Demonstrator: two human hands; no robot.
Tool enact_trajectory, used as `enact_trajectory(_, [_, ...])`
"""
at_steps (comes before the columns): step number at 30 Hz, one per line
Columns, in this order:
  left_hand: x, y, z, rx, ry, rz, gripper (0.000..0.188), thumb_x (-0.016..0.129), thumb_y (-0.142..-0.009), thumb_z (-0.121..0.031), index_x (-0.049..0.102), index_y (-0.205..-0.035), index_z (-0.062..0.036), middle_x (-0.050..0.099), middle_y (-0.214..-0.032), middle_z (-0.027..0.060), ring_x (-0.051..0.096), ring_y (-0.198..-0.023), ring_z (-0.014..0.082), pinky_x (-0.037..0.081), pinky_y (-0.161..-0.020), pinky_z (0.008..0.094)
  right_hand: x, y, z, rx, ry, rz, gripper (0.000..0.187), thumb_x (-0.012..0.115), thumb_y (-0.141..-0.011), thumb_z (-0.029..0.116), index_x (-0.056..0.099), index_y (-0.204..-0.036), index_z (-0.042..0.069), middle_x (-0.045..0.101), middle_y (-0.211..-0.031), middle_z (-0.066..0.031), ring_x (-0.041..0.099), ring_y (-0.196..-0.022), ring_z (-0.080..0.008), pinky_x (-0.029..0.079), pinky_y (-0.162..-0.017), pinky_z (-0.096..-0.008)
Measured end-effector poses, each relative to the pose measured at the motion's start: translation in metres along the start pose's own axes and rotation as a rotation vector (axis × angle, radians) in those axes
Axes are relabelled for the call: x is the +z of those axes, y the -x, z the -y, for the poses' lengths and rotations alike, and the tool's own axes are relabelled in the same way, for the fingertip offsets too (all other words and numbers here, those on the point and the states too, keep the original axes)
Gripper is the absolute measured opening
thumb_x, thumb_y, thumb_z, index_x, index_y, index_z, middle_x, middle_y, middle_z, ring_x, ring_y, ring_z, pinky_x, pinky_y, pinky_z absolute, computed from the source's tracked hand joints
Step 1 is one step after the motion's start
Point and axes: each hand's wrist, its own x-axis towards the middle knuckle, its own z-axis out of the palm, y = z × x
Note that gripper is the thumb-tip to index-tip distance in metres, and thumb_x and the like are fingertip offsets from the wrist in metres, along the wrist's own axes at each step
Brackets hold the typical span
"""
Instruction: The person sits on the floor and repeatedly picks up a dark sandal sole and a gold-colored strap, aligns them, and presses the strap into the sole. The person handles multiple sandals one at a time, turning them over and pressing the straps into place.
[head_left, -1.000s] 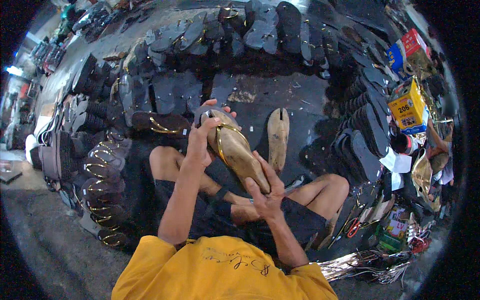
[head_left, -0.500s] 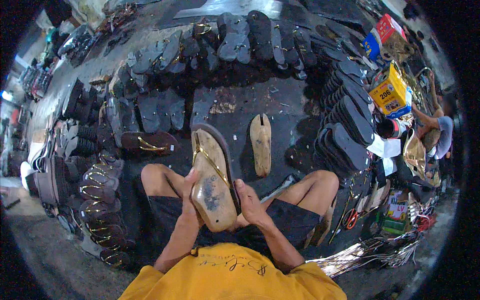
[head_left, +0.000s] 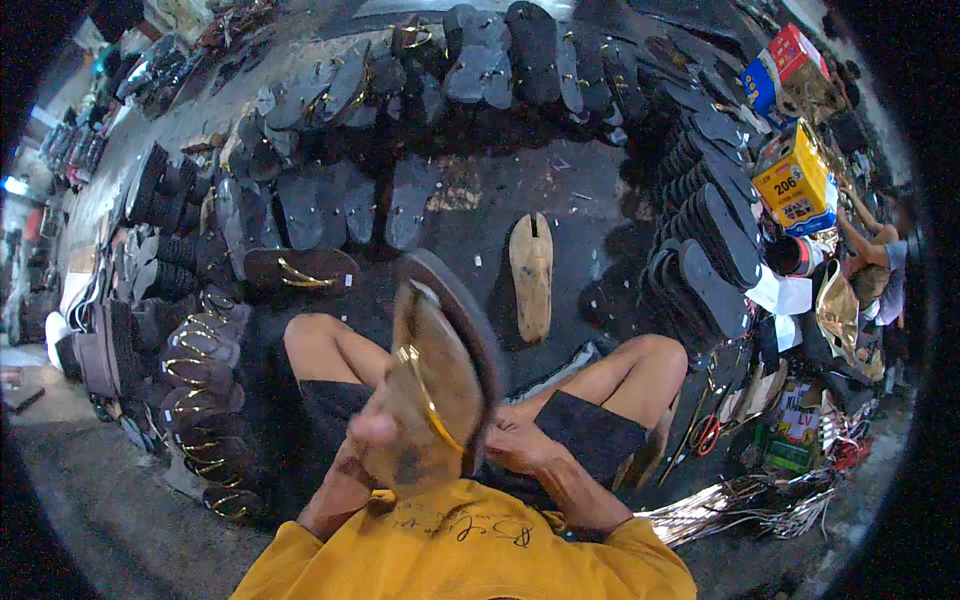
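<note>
Black floor (head_left: 580,200): spreads under and around the lone wooden last (head_left: 531,277), its outer parts covered by heaped soles.
Yellow shirt (head_left: 470,545): mine, nearer me than the lone last, cut off by the lower edge.
Stacked black soles (head_left: 705,235): right of the lone last, overlapping so that many show only their rims.
Sandal in my hands (head_left: 465,310): left of the lone last and nearer me, tilted, its dark sole behind a held last (head_left: 410,410) whose lower end is blurred.
Right hand (head_left: 515,440): nearer me than the lone last, fingers bent in beside the sole; blurred, so I cannot tell what they grip.
Left hand (head_left: 370,430): closed round the held last's left side, thumb smeared, fingers mostly hidden.
Gold strap (head_left: 425,385): across the held last, left of the lone last, its ends unclear.
Scissors (head_left: 713,430): right of the lone last and nearer me, red handles plain, blades hard to pick out.
</note>
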Motion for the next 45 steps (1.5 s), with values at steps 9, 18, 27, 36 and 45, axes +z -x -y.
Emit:
enact_trajectory(9, [-0.019, -0.048, 0.004, 0.019, -0.619, -0.449, 0.088, 0.074, -0.092, -0.042, 0.037, -0.161, -0.0018, 0.056, -0.145, 0.0140, 0.058, -0.131, 0.0261, 0.047, -0.113, 0.0435, 0.034, -0.011, -0.007, -0.112, -0.266, -0.720, 0.057, 0.058, -0.112, 0.043, 0.047, -0.157, 0.010, 0.071, -0.130, -0.0127, 0.071, -0.112, -0.0214, 0.060, -0.095, -0.0394])
enact_trajectory(18, [-0.001, -0.055, -0.012, 0.057, -0.811, -0.456, 0.044, 0.058, -0.113, -0.039, 0.062, -0.134, -0.0013, 0.069, -0.117, 0.0057, 0.065, -0.109, 0.0175, 0.050, -0.105, 0.0326, 0.051, -0.001, 0.035, -0.363, 0.387, -0.491, 0.138, 0.097, -0.070, 0.020, 0.001, -0.169, 0.016, 0.038, -0.154, -0.0170, 0.045, -0.141, -0.0348, 0.043, -0.117, -0.0491])
enact_trajectory(27, [-0.016, -0.025, -0.019, -0.060, -0.662, -0.167, 0.039, 0.056, -0.115, -0.043, 0.053, -0.094, -0.0099, 0.044, -0.078, -0.0075, 0.042, -0.071, 0.0044, 0.036, -0.062, 0.0233, 0.041, 0.052, 0.021, -0.110, -0.270, -0.386, 0.111, 0.089, -0.071, 0.035, 0.035, -0.162, 0.003, 0.057, -0.145, -0.0125, 0.058, -0.134, -0.0270, 0.050, -0.111, -0.0433])
enact_trajectory(36, [-0.114, -0.018, 0.061, -0.395, 0.276, -0.133, 0.039, 0.055, -0.114, -0.032, 0.042, -0.145, -0.0131, 0.048, -0.138, 0.0030, 0.049, -0.122, 0.0160, 0.043, -0.102, 0.0366, 0.078, 0.015, 0.062, -0.280, 0.782, -0.062, 0.147, 0.091, -0.077, 0.039, -0.020, -0.167, 0.006, 0.013, -0.173, -0.0227, 0.022, -0.160, -0.0389, 0.022, -0.130, -0.0485])
enact_trajectory(45, [-0.093, -0.066, 0.018, -0.140, 0.519, -0.094, 0.070, 0.037, -0.115, -0.055, 0.029, -0.170, -0.0140, 0.042, -0.170, 0.0121, 0.044, -0.154, 0.0294, 0.037, -0.127, 0.0469, 0.046, -0.025, 0.061, -0.412, 0.529, -0.222, 0.138, 0.088, -0.081, 0.025, -0.017, -0.170, 0.016, 0.017, -0.172, -0.0209, 0.029, -0.158, -0.0383, 0.027, -0.129, -0.0524])
